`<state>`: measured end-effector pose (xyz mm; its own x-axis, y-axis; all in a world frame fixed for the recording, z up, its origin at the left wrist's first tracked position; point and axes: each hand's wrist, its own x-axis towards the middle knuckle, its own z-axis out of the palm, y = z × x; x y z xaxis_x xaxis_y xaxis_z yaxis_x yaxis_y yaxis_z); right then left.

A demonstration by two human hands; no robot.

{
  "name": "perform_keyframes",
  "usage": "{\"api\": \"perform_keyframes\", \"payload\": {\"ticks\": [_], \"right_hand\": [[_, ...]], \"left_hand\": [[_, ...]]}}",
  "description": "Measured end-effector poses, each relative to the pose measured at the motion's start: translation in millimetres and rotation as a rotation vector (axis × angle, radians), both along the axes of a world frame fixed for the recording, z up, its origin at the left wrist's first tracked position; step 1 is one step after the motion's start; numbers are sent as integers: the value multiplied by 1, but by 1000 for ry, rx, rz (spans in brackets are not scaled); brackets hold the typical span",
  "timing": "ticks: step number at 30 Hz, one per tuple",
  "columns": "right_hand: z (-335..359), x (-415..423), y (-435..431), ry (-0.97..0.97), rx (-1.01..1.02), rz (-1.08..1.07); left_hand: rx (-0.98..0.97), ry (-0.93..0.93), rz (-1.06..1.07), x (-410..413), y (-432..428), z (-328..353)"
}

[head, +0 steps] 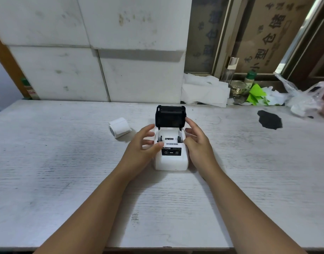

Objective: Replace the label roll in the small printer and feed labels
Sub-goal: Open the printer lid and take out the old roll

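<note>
From the head camera I see the small white plastic label printer [171, 156] on the pale wood-grain table [65, 180], flanked by both hands. Its black hinged lid [170, 117] stands tipped up at the far side of my fingers, and the roll bay below it looks empty, though I can't see all of it. My left hand [142, 146] rests loosely spread against the printer's left flank, thumb on the top edge, gripping nothing. My right hand [197, 142] is likewise spread and empty, index fingertip up by the lid's right corner, the palm beside the casing. The white paper label roll [119, 127] lies on its side beyond and left of my left hand, apart from it. I judge we're between opening and loading. Next, the left hand must reach out, take the roll, and seat it between the bay's guides with the loose end leading forward.
</note>
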<state>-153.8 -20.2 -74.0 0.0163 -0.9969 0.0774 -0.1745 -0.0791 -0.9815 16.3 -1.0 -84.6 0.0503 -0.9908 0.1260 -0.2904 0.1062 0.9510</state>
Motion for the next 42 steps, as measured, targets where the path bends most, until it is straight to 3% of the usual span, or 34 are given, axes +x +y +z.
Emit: {"api": "perform_keyframes", "payload": {"ticks": [6,12,15,18,22,28,42], "right_hand": [[-2,-2,-7,19,30,-5],[-2,-1,-3,255,-214,-102],[11,7,-8,555,-266,-4],[34,16,-20,937,-163,162],[57,30,-30,1221,-75,359],[54,43,-46,1269,45,439],[65,46,-45,1365,-24,546]], "left_hand": [[-196,-298,-67,-1,-3,-10],[-263,-600,-48,-6,0,-11],[-261,-614,-47,-5,0,-12],[-269,-616,-44,-4,-1,-13],[-308,-744,-23,-3,-2,-14],[-301,-747,-60,-5,-1,-12],[-265,-556,-88,-4,0,-10]]}}
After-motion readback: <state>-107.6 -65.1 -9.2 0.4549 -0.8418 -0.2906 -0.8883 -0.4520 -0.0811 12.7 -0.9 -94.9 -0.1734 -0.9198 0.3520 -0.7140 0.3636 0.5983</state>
